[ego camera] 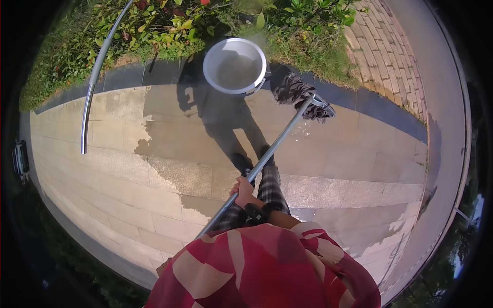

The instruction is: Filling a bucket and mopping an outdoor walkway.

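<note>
My right hand, with a dark watch on its wrist, is closed around the metal pole of a mop. The mop's dark, wet cloth-strip head lies on the paving and its dark border, at the right of the bucket. A pale round bucket of murky water stands at the planting bed's edge, its wire handle hanging down. My left hand is out of view; only a sliver of skin shows at the left edge of the red patterned top, and the pole's near end is hidden beneath that top.
Wet patches darken the stone paving. A shiny metal pole rises at the left. Beyond the dark stone border grow leafy shrubs and grass. A brick path and a road lie at the right.
</note>
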`<state>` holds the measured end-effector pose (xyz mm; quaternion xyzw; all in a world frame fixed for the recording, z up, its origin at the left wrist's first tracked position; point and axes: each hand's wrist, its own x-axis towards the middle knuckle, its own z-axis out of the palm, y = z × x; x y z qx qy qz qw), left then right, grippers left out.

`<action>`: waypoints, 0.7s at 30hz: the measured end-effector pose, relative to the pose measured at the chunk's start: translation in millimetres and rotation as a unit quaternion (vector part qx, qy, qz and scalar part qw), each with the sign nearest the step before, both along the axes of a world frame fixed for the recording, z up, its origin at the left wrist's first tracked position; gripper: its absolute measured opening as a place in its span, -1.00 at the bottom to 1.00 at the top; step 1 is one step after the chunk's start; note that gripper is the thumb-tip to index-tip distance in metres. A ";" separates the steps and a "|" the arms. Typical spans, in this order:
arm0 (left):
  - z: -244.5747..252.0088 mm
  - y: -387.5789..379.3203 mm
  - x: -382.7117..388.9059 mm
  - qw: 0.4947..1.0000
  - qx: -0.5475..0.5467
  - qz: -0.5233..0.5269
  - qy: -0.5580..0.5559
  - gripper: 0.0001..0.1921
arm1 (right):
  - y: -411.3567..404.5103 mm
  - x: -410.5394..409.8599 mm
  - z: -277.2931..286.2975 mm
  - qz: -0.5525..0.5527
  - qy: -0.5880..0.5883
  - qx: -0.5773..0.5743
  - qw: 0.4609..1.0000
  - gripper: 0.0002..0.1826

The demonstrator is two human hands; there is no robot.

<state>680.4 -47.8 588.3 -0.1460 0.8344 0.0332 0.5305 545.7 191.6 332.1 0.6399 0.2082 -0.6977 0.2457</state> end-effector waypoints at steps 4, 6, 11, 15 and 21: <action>-5.1 7.0 -13.5 1.000 0.005 -0.007 -0.008 -0.77 | 13.7 -23.2 -21.7 0.000 0.023 -0.034 0.999 -0.85; -25.5 32.2 -41.7 1.000 0.009 -0.015 -0.007 -0.78 | 23.8 -54.2 -35.9 0.027 0.002 -0.005 1.000 -0.84; -59.1 76.9 -132.9 0.996 -0.002 -0.052 0.075 -0.82 | 67.8 -117.5 -146.2 0.176 0.105 -0.016 0.979 -0.83; -49.6 21.5 -86.2 0.998 0.017 0.029 0.055 -0.79 | 35.5 -108.9 -89.9 -0.028 -0.012 -0.094 0.995 -0.80; -42.1 74.6 -150.9 1.000 0.004 -0.003 0.023 -0.79 | 61.2 -138.9 -125.6 0.038 -0.081 -0.027 0.996 -0.82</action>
